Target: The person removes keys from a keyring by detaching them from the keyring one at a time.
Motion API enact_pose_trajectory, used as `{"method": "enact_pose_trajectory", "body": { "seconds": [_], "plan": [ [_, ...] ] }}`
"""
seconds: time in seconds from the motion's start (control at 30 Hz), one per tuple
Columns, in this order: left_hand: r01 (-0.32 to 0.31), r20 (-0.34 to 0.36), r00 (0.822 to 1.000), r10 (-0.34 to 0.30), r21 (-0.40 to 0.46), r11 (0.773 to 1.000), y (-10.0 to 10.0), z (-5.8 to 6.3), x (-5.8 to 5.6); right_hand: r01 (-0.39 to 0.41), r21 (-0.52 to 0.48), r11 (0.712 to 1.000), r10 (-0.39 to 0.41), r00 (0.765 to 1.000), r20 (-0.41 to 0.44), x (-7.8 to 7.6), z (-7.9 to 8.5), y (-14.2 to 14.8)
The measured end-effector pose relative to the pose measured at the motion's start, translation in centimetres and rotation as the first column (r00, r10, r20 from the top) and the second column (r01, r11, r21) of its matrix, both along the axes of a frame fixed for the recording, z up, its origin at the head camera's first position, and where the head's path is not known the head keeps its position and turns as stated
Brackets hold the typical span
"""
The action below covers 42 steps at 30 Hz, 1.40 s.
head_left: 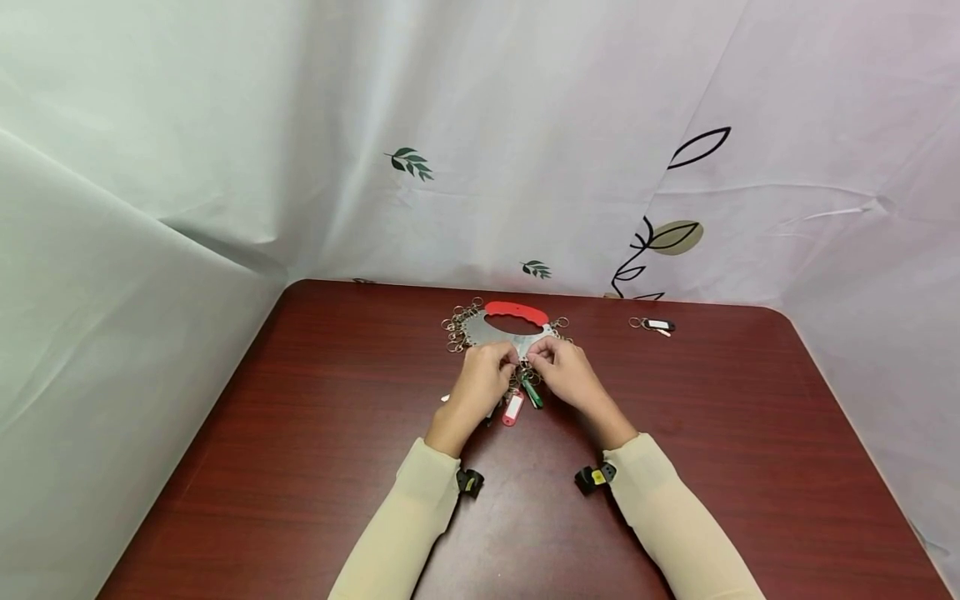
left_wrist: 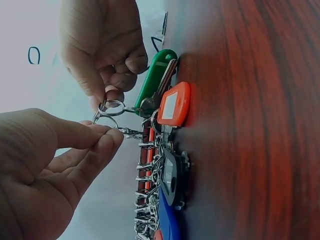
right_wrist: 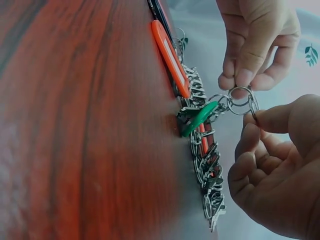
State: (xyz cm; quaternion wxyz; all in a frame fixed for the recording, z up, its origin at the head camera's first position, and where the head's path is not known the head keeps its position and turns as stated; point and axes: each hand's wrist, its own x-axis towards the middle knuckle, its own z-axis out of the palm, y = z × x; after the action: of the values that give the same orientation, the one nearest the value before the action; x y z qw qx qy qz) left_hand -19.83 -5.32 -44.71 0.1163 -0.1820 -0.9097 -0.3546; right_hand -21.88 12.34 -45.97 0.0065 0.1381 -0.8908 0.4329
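Two hands meet at the near edge of a metal plate point(head_left: 480, 330) with a red handle point(head_left: 516, 312); the plate is on the table point(head_left: 315, 433), toward its far side. Inspected left to right:

The left hand point(head_left: 483, 375) has thumb and fingertips pinched on a metal ring point(right_wrist: 240, 114). In my judgement this grip best serves as the anchor: firm, near the rim, leaving the wire accessible. The right hand point(head_left: 573, 373) pinches a linked ring, close beside but apart from the left. It should, I judge, do the turning, in small movements with the ring's gap facing the fingertips. A hard tug could drag the plate or let a ring slip; the cluster of rings below may also snag. Where the ring's gap lies cannot be told.

Orientation, left to right: the plate's long axis runs side to side before the person, its handle on the far side, its curved edge facing the person. The red tag point(head_left: 513, 407) points toward the person, angled slightly left. The green tag point(head_left: 532, 390) also points toward the person, angled slightly right. Well apart at far right, a black tag point(head_left: 660, 325) with a key lies roughly crosswise, its ring end leftward.
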Motion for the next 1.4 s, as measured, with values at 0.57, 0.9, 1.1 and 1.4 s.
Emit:
{"method": "enact_pose_trajectory", "body": {
  "seconds": [0.57,0.9,1.1,1.4],
  "plan": [
    [-0.028,0.016,1.0,0.027,0.024,0.999,-0.05,0.03,-0.07,-0.163,0.128,0.978,0.183,0.968,-0.17,-0.31,-0.16,0.08],
    [-0.003,0.02,1.0,0.003,0.014,1.0,0.0,0.08,0.02,-0.121,0.276,0.953,0.223,0.901,-0.372,0.21,0.41,0.11],
    [0.008,0.008,1.0,-0.008,-0.012,1.0,0.0,0.1,0.09,-0.077,0.242,0.967,0.177,0.889,-0.423,0.52,0.5,0.06],
    [0.019,-0.013,1.0,-0.02,-0.025,0.999,-0.01,0.09,0.05,0.015,0.075,0.997,0.012,0.937,-0.35,0.53,0.26,-0.2]
  ]
}}
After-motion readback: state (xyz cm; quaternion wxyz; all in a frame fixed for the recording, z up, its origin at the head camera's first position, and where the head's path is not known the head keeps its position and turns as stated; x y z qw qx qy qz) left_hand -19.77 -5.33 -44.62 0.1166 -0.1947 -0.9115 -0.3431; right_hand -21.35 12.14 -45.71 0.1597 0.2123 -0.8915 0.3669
